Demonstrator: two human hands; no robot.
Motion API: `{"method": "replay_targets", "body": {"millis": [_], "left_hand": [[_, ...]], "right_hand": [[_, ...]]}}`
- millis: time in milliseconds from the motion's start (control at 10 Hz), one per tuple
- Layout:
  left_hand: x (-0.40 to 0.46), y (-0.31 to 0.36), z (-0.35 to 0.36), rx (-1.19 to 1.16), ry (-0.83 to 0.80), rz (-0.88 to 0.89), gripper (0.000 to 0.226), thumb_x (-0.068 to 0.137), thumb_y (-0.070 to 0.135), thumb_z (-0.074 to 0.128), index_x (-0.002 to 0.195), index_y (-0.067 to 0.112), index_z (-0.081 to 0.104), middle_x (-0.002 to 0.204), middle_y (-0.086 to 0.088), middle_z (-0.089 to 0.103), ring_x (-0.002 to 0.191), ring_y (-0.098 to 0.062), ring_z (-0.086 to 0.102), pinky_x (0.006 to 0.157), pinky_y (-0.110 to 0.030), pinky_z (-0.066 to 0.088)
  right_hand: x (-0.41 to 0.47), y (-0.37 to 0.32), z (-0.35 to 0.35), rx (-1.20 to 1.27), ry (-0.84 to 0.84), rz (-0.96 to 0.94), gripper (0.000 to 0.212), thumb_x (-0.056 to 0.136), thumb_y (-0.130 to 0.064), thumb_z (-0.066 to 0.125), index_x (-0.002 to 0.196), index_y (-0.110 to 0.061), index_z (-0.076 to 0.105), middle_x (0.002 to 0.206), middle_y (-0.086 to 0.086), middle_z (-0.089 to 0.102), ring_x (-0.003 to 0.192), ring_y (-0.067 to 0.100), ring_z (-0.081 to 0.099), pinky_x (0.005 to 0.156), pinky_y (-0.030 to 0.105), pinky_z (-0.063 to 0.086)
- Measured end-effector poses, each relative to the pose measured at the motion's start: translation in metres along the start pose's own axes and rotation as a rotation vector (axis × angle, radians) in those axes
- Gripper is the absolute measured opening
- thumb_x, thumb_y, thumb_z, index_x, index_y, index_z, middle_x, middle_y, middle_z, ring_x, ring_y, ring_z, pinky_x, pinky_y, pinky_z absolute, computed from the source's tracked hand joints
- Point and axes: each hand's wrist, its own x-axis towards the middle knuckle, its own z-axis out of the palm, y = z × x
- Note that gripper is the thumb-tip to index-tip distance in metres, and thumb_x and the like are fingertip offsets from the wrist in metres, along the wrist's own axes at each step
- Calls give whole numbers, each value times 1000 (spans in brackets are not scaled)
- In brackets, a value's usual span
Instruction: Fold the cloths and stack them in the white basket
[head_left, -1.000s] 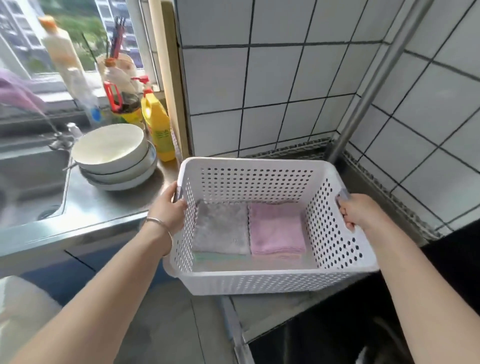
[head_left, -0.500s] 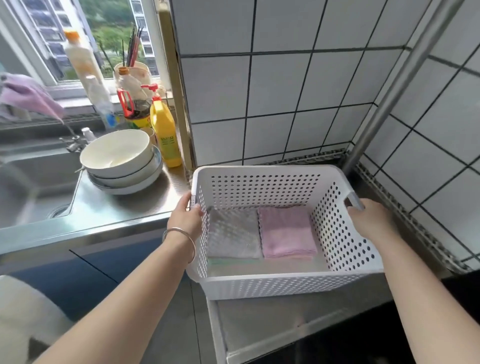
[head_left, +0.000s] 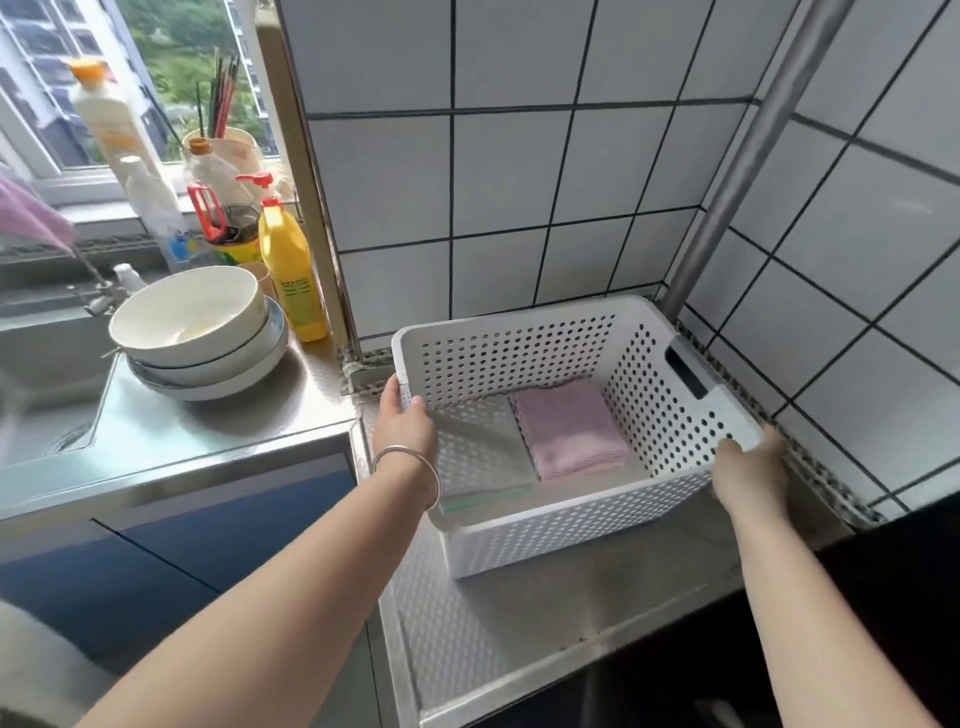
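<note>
The white perforated basket (head_left: 524, 353) sits on the steel counter in the tiled corner. Inside it lie a folded pink cloth (head_left: 569, 428) on the right and a folded grey cloth (head_left: 480, 441) on the left, with a pale green cloth (head_left: 485, 500) showing beneath. My left hand (head_left: 402, 423), with a bangle on the wrist, grips the basket's left rim. On the near right corner of the basket my right hand (head_left: 750, 467) is closed over the rim.
Stacked bowls (head_left: 195, 332) sit on the counter to the left, beside a yellow bottle (head_left: 291, 273) and other bottles by the window. A sink (head_left: 36, 374) lies at far left. A metal pipe (head_left: 737, 156) rises behind the basket. The steel counter (head_left: 519, 639) extends toward me.
Both hands have carried the basket right and back into the tiled corner, and it now rests on the counter. My right hand has slid from the handle to the near right corner.
</note>
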Motion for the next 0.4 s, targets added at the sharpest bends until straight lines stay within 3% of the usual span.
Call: {"method": "replay_targets", "body": {"millis": [100, 200, 400], "left_hand": [[2, 0, 7, -31, -6, -11, 51, 90, 18, 39, 135, 41, 38, 128, -2, 59, 121, -35, 52, 104, -52, 39], [5, 2, 11, -40, -10, -1, 51, 91, 17, 40, 136, 41, 36, 127, -2, 60, 119, -35, 54, 102, -51, 41], [9, 4, 11, 35, 4, 41, 47, 93, 22, 39, 139, 34, 35, 131, -1, 57, 119, -35, 53, 103, -50, 41]], "right_hand": [[5, 0, 0, 19, 27, 5, 49, 96, -14, 33, 143, -15, 20, 134, 24, 46, 90, 34, 50, 70, 36, 39], [7, 3, 2, 44, 59, 2, 47, 95, -13, 33, 141, -15, 21, 134, 25, 46, 105, 40, 52, 72, 37, 39], [6, -9, 0, -24, 88, 15, 49, 96, -15, 37, 143, -11, 21, 139, 24, 41, 116, 42, 49, 82, 43, 46]]}}
